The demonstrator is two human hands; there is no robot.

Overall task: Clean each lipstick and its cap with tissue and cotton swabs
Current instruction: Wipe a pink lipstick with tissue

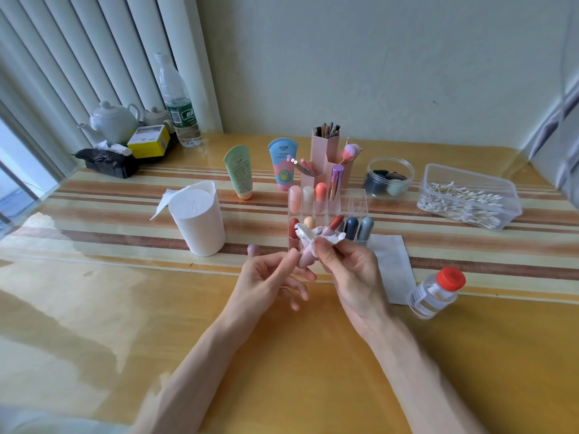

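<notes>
Lipstick in L hand, R hand pinching tissue.

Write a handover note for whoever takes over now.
Left hand holds a pale pink lipstick tube.
Right hand pinches crumpled white tissue around its upper end.
A pink cap stands left of the hands.
Other lipsticks stand in the clear acrylic organiser behind.
Clear plastic box of cotton swabs at right.
Done: wiping under way.
Left: finish wiping, swab, cap; others' state unclear.
</notes>
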